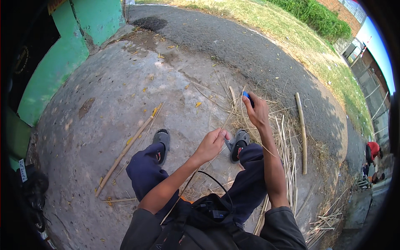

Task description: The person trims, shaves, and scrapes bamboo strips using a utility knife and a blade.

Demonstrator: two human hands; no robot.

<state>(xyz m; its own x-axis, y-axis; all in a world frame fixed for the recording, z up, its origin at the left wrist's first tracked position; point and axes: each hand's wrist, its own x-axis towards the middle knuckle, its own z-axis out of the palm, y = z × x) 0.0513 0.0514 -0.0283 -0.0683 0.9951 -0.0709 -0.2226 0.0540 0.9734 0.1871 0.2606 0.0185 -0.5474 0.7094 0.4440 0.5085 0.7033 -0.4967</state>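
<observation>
You sit outdoors on cracked grey concrete [108, 96], green wall [58, 62] at your left, asphalt road [258, 50] and dry grass beyond.

Your left hand [211, 145] pinches a thin bamboo strip [231, 111] with fingers pressed together, just above your knees; your right hand [257, 111] is curled around a small blue-handled tool [246, 96] further up the strip. Pale split slivers [287, 154] litter the ground by your right sandal [238, 143]; a thick round bamboo pole [301, 129] lies past them, a long slat [125, 152] to your left.
</observation>
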